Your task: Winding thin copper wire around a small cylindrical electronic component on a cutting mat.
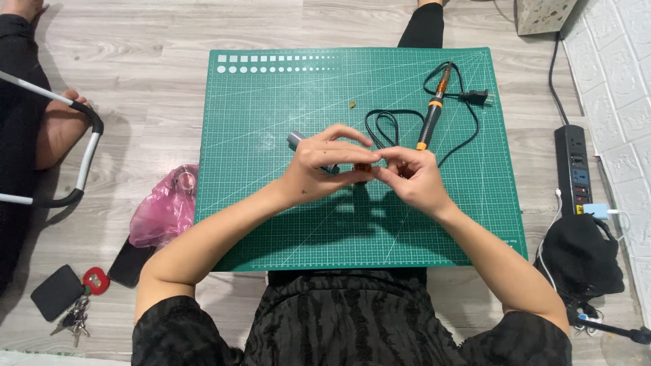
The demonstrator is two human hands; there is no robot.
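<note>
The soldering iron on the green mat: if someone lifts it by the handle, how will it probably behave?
The soldering iron looks stiff, so it should lift as one straight piece. Its black cord lies in loose loops, so it is probably floppy and would trail behind. The round handle may roll on the flat cutting mat if nudged.

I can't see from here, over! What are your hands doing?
Left hand and right hand meet over green mat, pinching a small part, mostly hidden. Grey cylinder behind left hand. Soldering iron lies beyond, untouched.

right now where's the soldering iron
In the head view the soldering iron lies on the far right part of the green cutting mat, just beyond the right hand, amid its looped black cord.
</note>
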